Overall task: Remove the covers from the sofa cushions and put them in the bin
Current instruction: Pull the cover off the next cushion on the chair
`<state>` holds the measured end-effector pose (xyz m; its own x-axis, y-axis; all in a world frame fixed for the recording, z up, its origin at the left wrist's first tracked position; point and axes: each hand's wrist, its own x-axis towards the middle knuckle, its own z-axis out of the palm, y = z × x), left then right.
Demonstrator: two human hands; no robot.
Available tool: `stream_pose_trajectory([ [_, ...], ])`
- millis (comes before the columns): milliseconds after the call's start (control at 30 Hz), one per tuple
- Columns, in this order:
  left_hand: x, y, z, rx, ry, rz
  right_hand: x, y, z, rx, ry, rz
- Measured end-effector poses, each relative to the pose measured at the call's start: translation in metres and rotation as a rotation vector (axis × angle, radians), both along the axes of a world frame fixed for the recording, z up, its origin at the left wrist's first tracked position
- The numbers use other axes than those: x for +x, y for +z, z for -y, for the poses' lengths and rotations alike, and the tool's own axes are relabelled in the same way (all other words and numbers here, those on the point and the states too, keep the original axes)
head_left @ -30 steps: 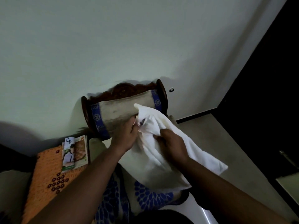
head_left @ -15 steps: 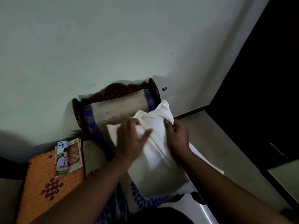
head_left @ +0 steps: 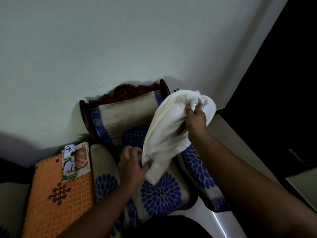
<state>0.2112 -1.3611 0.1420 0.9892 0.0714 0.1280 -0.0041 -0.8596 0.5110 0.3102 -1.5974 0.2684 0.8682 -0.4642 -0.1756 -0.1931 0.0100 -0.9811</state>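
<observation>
A white cushion cover (head_left: 169, 133) hangs bunched and slanted over the armchair seat (head_left: 161, 194), which has a blue flower print. My right hand (head_left: 195, 121) grips the cover's upper end, near the chair's right side. My left hand (head_left: 133, 162) pinches its lower left edge, just above the seat. The beige back cushion (head_left: 123, 115) with blue borders leans against the carved wooden chair back (head_left: 130, 91). No bin is in view.
An orange patterned cloth (head_left: 56, 198) covers a low table at the left, with booklets (head_left: 75, 162) lying on it. The chair's padded left armrest (head_left: 104, 170) stands between them. A pale wall is behind, a dark doorway (head_left: 277, 83) at the right.
The white cover has come up and to the right off the seat. My right hand rose with its top end; my left hand dropped to its lower edge.
</observation>
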Motion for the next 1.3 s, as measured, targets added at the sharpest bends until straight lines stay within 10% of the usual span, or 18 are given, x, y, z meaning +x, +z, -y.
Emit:
stream_pose_trajectory([
  [167, 0.018, 0.017, 0.008, -1.142, 0.331, -0.736, 0.004, -0.013, 0.013, 0.152, -0.043, -0.059],
  [300, 0.028, 0.019, 0.008, -1.059, 0.346, -0.462, -0.008, -0.026, 0.034, -0.069, -0.064, -0.121],
  [467, 0.043, 0.049, -0.003, -1.069, 0.239, -0.297, -0.039, -0.043, 0.056, -1.117, 0.181, -0.057],
  [600, 0.052, 0.077, 0.005, -1.145, 0.156, -0.304, -0.051, -0.066, 0.013, -1.325, 0.747, 0.102],
  [1100, 0.058, 0.099, -0.044, -1.476, 0.262, -0.360, -0.042, -0.063, -0.045, -0.927, 0.790, 0.402],
  [1300, 0.062, 0.101, -0.060, -1.520, 0.310, -0.441, -0.048, -0.076, -0.034, -1.144, 0.801, 0.445],
])
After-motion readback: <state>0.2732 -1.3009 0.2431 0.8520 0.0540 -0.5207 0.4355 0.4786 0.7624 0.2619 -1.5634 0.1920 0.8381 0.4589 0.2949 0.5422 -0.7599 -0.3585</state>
